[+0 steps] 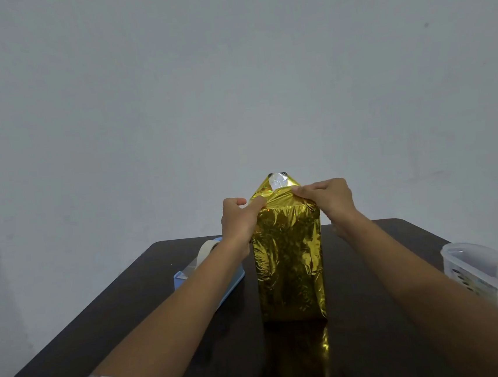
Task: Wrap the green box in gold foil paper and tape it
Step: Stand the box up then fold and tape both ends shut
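Foil (288, 260) crinkled gold, around upright box; left hand (238, 219), right hand (328, 202) pinch top flaps.

A tall foil-wrapped box (288, 263) stands upright on the dark counter (374, 298). The left grip (238, 219) and right grip (328, 199) pinch the gold foil (276, 199) at its top corners. A blue tape dispenser (179, 278) sits left, a clear tub (474, 264) right.

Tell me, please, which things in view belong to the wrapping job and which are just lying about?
For the job: tall box wrapped in shiny gold foil paper; blue tape dispenser with white tape roll; left grip and right grip, both pinching the foil's top fold.
Lying about: clear plastic container, far right.
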Available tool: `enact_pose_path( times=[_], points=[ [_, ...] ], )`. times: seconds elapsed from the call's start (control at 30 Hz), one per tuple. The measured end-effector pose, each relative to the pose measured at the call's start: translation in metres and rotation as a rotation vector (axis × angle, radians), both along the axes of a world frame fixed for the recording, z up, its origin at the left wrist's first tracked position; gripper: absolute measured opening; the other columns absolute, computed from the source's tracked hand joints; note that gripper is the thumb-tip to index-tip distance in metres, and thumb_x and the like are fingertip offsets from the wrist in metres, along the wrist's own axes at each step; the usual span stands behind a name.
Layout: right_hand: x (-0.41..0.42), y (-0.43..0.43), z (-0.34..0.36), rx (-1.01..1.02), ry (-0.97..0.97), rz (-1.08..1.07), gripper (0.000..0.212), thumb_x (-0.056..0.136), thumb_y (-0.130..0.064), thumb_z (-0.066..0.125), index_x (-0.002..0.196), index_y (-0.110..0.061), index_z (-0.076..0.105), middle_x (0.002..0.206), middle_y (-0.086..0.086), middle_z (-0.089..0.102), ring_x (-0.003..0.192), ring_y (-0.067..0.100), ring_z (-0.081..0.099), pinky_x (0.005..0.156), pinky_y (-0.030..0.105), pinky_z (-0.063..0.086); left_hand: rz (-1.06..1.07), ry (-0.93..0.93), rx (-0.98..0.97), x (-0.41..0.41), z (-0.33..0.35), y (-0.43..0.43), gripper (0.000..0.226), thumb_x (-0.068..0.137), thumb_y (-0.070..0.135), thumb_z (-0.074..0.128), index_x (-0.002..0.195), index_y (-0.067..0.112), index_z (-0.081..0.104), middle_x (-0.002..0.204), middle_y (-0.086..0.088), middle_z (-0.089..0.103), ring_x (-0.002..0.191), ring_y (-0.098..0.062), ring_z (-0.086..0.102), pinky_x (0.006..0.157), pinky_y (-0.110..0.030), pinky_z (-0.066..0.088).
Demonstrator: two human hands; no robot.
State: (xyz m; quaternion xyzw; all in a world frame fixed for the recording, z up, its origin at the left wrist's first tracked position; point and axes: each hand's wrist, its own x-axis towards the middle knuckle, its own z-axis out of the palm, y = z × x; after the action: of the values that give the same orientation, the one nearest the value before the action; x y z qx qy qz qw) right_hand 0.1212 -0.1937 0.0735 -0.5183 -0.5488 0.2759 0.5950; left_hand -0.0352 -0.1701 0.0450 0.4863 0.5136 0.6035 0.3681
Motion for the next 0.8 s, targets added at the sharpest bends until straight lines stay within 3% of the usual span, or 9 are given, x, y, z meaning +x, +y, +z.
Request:
enact_pose_path(
  times=[0.13,0.17,0.27,0.37,0.47,0.57,0.7,0.8],
  points=[
    [0.001,-0.002,0.006,-0.096,0.184,0.064,0.031,0.072,-0.019,0.081,0.089,0.004,0.068,0.079,0.006,0.064,0.072,0.011,0.058,0.07,0.025,0.045,-0.001,0.014,0.01,0.0,0.0,-0.001,0.045,0.08,0.035,0.067,0.114,0.018,0.043,0.114,-0.014,0.059,0.103,-0.029,0.062,0.079,-0.041,0.052],
    [0.001,-0.003,0.009,-0.112,0.2,0.077,0.032,0.072,-0.016,0.081,0.093,0.005,0.067,0.077,0.004,0.061,0.069,0.009,0.054,0.07,0.024,0.042,-0.002,0.015,0.01,0.0,-0.001,-0.002,0.046,0.079,0.036,0.067,0.114,0.018,0.043,0.114,-0.013,0.059,0.103,-0.029,0.061,0.081,-0.041,0.052],
    [0.004,-0.004,0.014,-0.106,0.104,0.032,0.045,0.069,-0.025,0.083,0.095,0.009,0.067,0.09,0.014,0.067,0.093,0.023,0.06,0.08,0.038,0.042,-0.006,0.022,0.012,-0.001,-0.001,-0.003,0.046,0.079,0.037,0.067,0.114,0.019,0.043,0.115,-0.012,0.058,0.103,-0.028,0.061,0.086,-0.045,0.052],
    [0.006,-0.008,0.017,-0.073,-0.056,-0.047,0.065,0.058,-0.05,0.082,0.078,0.009,0.065,0.082,0.019,0.066,0.087,0.03,0.061,0.083,0.047,0.045,-0.008,0.026,0.013,0.0,-0.001,-0.004,0.045,0.08,0.035,0.067,0.114,0.019,0.042,0.115,-0.011,0.057,0.104,-0.027,0.06,0.088,-0.046,0.053],
    [0.011,-0.003,0.018,-0.118,-0.023,-0.055,0.06,0.067,-0.043,0.082,0.1,0.004,0.066,0.105,0.013,0.064,0.101,0.022,0.054,0.08,0.038,0.043,-0.01,0.02,0.012,0.0,0.0,-0.005,0.047,0.08,0.035,0.067,0.115,0.018,0.042,0.115,-0.011,0.057,0.104,-0.028,0.06,0.087,-0.046,0.053],
    [0.011,0.001,0.018,-0.122,0.001,-0.041,0.054,0.07,-0.033,0.082,0.105,0.005,0.064,0.109,0.013,0.062,0.109,0.024,0.053,0.079,0.03,0.036,-0.007,0.016,0.011,0.001,0.0,-0.007,0.047,0.08,0.035,0.067,0.116,0.018,0.042,0.115,-0.012,0.057,0.104,-0.028,0.06,0.087,-0.045,0.052],
    [0.007,-0.004,0.013,-0.045,-0.034,-0.057,0.042,0.077,-0.031,0.076,0.098,0.006,0.07,0.108,0.017,0.068,0.103,0.027,0.059,0.089,0.038,0.045,-0.004,0.018,0.009,0.001,0.001,-0.009,0.047,0.079,0.035,0.067,0.115,0.019,0.042,0.117,-0.012,0.056,0.105,-0.029,0.06,0.089,-0.046,0.052],
    [0.007,-0.007,0.007,0.082,-0.077,-0.054,0.035,0.085,-0.035,0.067,0.1,-0.004,0.072,0.115,0.012,0.067,0.114,0.028,0.057,0.097,0.042,0.045,-0.006,0.018,0.007,0.001,0.001,-0.01,0.047,0.078,0.035,0.068,0.115,0.019,0.042,0.117,-0.012,0.056,0.106,-0.029,0.059,0.091,-0.048,0.051]
  ],
)
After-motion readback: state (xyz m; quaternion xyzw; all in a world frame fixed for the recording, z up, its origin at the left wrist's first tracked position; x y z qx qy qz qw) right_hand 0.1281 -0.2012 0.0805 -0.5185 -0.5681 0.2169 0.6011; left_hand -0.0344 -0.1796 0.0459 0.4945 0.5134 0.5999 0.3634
